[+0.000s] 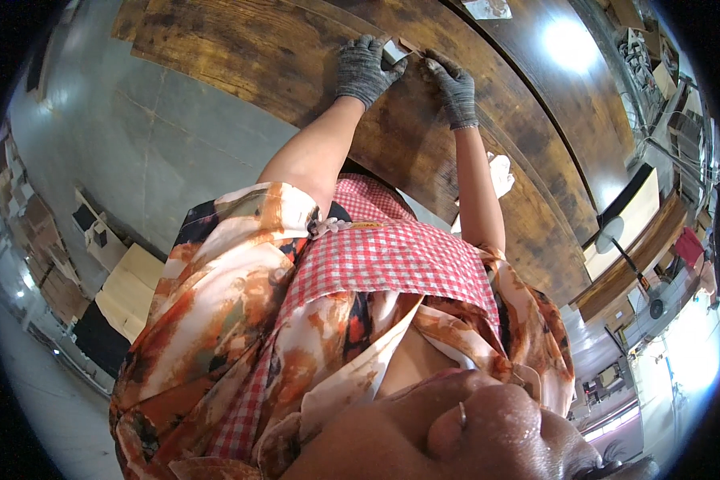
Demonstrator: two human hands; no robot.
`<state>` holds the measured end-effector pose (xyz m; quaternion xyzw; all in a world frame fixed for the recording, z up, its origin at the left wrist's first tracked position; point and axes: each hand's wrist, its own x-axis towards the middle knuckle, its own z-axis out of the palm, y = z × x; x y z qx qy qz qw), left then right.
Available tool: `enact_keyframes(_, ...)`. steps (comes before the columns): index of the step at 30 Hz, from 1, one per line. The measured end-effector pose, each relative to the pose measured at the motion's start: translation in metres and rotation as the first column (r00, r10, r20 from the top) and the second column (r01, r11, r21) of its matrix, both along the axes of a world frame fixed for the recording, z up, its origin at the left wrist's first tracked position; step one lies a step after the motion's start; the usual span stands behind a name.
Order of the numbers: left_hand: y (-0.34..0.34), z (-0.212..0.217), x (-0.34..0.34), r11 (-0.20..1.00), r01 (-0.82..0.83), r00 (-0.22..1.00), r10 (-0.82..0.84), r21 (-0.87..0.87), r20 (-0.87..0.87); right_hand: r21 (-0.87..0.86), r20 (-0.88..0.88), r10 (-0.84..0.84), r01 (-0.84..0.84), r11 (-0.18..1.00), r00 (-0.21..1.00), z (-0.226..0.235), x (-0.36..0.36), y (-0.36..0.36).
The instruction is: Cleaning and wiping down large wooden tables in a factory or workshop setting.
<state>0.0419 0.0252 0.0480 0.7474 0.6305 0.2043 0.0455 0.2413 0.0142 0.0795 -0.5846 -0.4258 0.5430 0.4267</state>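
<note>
My left hand (364, 68) and my right hand (454, 86) both wear grey knit gloves and reach out over a dark stained wooden board (296, 64). Between them sits a small pale piece (394, 53), a light block or tag resting at the board's surface. The left hand's fingers pinch its left edge. The right hand's fingertips press down just to its right, close to a seam between boards. Whether the right hand grips the piece I cannot tell.
More long dark wooden boards (568, 104) lie side by side to the right. A white rag (500, 172) lies beside my right forearm. Grey concrete floor (136, 136) spreads to the left, with pale panels (128, 288) stacked there. A standing fan (612, 232) is at right.
</note>
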Motion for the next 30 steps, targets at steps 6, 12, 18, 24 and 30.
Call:
enact_keyframes(6, 0.007, 0.017, 0.0, 0.976, 0.04, 0.989, -0.009, -0.214, 0.145, 0.161, 0.391, 0.03, -0.101, 0.982, 0.92, -0.007, 0.001, 0.005)
enact_keyframes(12, 0.01, 0.013, -0.006, 0.978, 0.028, 0.995, -0.006, -0.206, 0.104, 0.22, 0.612, 0.083, -0.27, 0.937, 0.786, 0.008, -0.013, -0.001)
enact_keyframes(18, 0.017, -0.004, 0.002, 0.998, 0.037, 0.998, -0.034, -0.046, 0.06, 0.243, 0.687, -0.006, -0.222, 0.944, 0.727, -0.001, -0.008, 0.005)
enact_keyframes(24, 0.015, -0.012, 0.001, 0.998, 0.017, 1.0, -0.019, -0.062, -0.021, 0.142, 0.646, 0.038, -0.169, 0.975, 0.762, 0.024, -0.012, -0.018)
enact_keyframes(30, 0.018, -0.002, 0.001, 0.99, 0.039, 0.996, -0.028, -0.132, 0.083, 0.007, 0.326, -0.036, 0.036, 0.999, 0.945, -0.011, -0.005, 0.012)
